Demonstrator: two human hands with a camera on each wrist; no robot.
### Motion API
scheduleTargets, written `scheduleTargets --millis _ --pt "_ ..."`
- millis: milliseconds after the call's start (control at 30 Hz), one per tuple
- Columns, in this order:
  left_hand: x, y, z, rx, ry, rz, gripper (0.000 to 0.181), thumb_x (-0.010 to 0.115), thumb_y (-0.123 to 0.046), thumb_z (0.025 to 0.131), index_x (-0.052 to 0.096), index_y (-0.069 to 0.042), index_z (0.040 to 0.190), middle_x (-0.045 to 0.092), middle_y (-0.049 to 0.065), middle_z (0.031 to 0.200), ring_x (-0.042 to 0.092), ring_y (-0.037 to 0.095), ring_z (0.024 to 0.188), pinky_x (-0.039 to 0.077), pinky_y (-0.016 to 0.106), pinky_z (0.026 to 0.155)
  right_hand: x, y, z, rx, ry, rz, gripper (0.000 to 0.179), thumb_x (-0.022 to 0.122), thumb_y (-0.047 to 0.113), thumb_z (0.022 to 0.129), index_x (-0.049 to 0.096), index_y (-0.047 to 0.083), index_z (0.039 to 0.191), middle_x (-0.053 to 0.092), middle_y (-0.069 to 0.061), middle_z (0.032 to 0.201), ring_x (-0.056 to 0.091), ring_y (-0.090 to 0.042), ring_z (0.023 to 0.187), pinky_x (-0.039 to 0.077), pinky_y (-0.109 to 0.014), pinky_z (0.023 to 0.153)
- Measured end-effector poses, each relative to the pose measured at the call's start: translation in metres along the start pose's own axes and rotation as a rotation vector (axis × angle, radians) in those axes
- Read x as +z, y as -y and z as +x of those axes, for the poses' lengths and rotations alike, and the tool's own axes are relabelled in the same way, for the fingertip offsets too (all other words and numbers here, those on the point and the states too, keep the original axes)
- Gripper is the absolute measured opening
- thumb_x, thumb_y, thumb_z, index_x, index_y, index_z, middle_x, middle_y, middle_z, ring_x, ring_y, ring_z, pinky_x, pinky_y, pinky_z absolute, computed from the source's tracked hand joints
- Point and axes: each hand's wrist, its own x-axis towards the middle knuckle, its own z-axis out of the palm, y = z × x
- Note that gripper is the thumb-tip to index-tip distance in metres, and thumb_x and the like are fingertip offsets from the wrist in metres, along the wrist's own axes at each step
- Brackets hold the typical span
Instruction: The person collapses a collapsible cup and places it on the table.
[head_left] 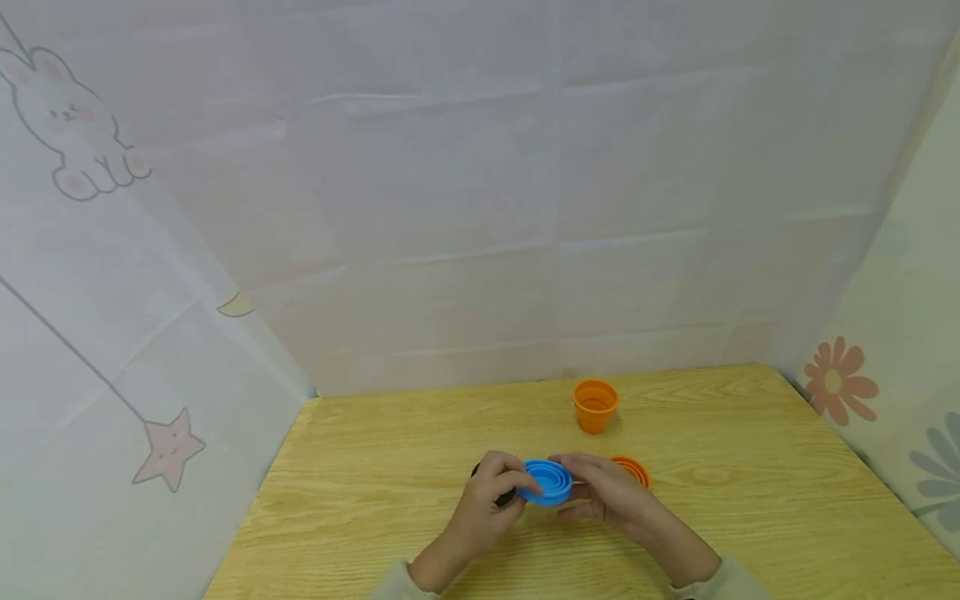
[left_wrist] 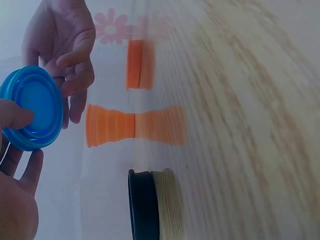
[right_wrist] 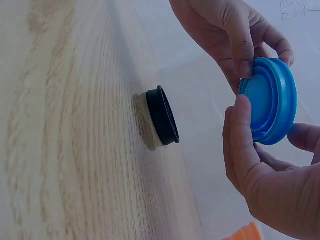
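Note:
A blue collapsible cup [head_left: 549,481], folded flat into a ringed disc, is held above the table between both hands. My left hand [head_left: 483,507] pinches its left side, the thumb lying over the inner rings in the left wrist view. At the opposite side my right hand [head_left: 618,497] has its thumb at the outer rim and a finger at the face's edge, as the right wrist view shows. Partly hidden behind the left hand lies a flat black collapsible cup [right_wrist: 162,117]. Behind the right hand is a flattened orange collapsible cup [head_left: 634,468].
An expanded orange cup [head_left: 596,406] stands mouth up toward the back of the wooden table [head_left: 360,467]. Pale fabric walls [head_left: 450,208] with printed cartoon figures and flowers enclose the table's back and sides.

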Motion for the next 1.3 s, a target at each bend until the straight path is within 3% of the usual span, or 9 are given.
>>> scheduleTargets --millis 300,400,500,600,767,933,1100,1200,1300 --pt "0.001 0.003 -0.004 0.064 0.058 0.052 0.038 0.068 0.015 0.082 0.072 -0.02 0.095 0.056 0.002 0.112 0.05 0.019 0.106 0.053 0.03 0.091 0.001 0.0 0.001 0.001 0.015 0.062 0.05 0.047 0.02 0.108 0.041 -0.008 0.148 0.065 -0.018 0.128 0.07 -0.024 0.106 0.061 -0.036 0.085" --pt "0.001 0.002 -0.005 0.034 0.078 0.058 0.037 0.071 0.013 0.082 0.072 -0.021 0.095 0.057 0.005 0.118 0.049 0.021 0.112 0.054 0.031 0.092 0.001 0.0 0.001 0.001 0.009 0.071 0.048 0.048 0.016 0.107 0.041 -0.008 0.148 0.064 -0.017 0.127 0.07 -0.026 0.106 0.061 -0.036 0.085" --pt "-0.001 0.001 -0.006 -0.037 0.104 0.042 0.036 0.073 0.01 0.083 0.071 -0.022 0.1 0.055 0.007 0.126 0.047 0.023 0.118 0.053 0.033 0.096 0.001 0.0 0.0 0.001 -0.002 0.08 0.046 0.049 0.015 0.106 0.044 -0.006 0.147 0.064 -0.015 0.127 0.07 -0.026 0.106 0.061 -0.037 0.085" --pt "-0.004 0.0 -0.007 -0.136 0.133 -0.015 0.044 0.073 0.01 0.083 0.067 -0.02 0.114 0.051 0.007 0.134 0.046 0.024 0.124 0.052 0.037 0.1 0.001 0.001 0.0 -0.012 -0.016 0.077 0.046 0.05 0.016 0.106 0.044 -0.004 0.147 0.062 -0.013 0.129 0.07 -0.025 0.106 0.061 -0.038 0.085" --pt "-0.01 0.002 -0.007 -0.373 0.135 -0.28 0.057 0.063 0.01 0.088 0.051 -0.016 0.138 0.045 0.011 0.139 0.052 0.029 0.124 0.055 0.044 0.098 0.0 0.002 0.001 -0.037 -0.052 0.043 0.047 0.051 0.017 0.105 0.045 -0.004 0.147 0.062 -0.011 0.131 0.069 -0.025 0.104 0.06 -0.044 0.086" --pt "-0.014 -0.001 -0.003 -0.658 0.094 -0.537 0.048 0.061 -0.009 0.101 0.043 -0.008 0.146 0.044 0.021 0.139 0.054 0.032 0.119 0.056 0.035 0.096 0.0 0.002 0.003 -0.059 -0.084 0.024 0.048 0.053 0.016 0.103 0.046 -0.005 0.146 0.062 -0.01 0.128 0.068 -0.024 0.103 0.06 -0.044 0.085" --pt "-0.015 -0.004 0.004 -0.907 0.037 -0.702 0.053 0.06 -0.017 0.102 0.041 -0.003 0.149 0.048 0.019 0.134 0.058 0.024 0.114 0.057 0.042 0.094 0.001 0.001 0.007 -0.07 -0.096 0.02 0.046 0.055 0.015 0.102 0.049 -0.003 0.144 0.062 -0.01 0.128 0.068 -0.024 0.102 0.061 -0.045 0.085" --pt "-0.015 -0.005 0.008 -1.008 -0.006 -0.785 0.053 0.061 -0.018 0.1 0.042 -0.001 0.147 0.05 0.017 0.13 0.06 0.022 0.109 0.058 0.047 0.093 0.002 0.001 0.009 -0.076 -0.098 0.017 0.046 0.056 0.015 0.102 0.049 -0.003 0.144 0.062 -0.01 0.129 0.068 -0.024 0.102 0.06 -0.046 0.086" --pt "-0.015 -0.005 0.01 -1.063 -0.028 -0.844 0.052 0.06 -0.018 0.099 0.044 0.001 0.145 0.051 0.016 0.125 0.062 0.022 0.105 0.059 0.046 0.09 0.003 0.001 0.011 -0.08 -0.101 0.011 0.047 0.056 0.014 0.102 0.049 -0.003 0.144 0.062 -0.011 0.128 0.068 -0.024 0.101 0.06 -0.047 0.086"
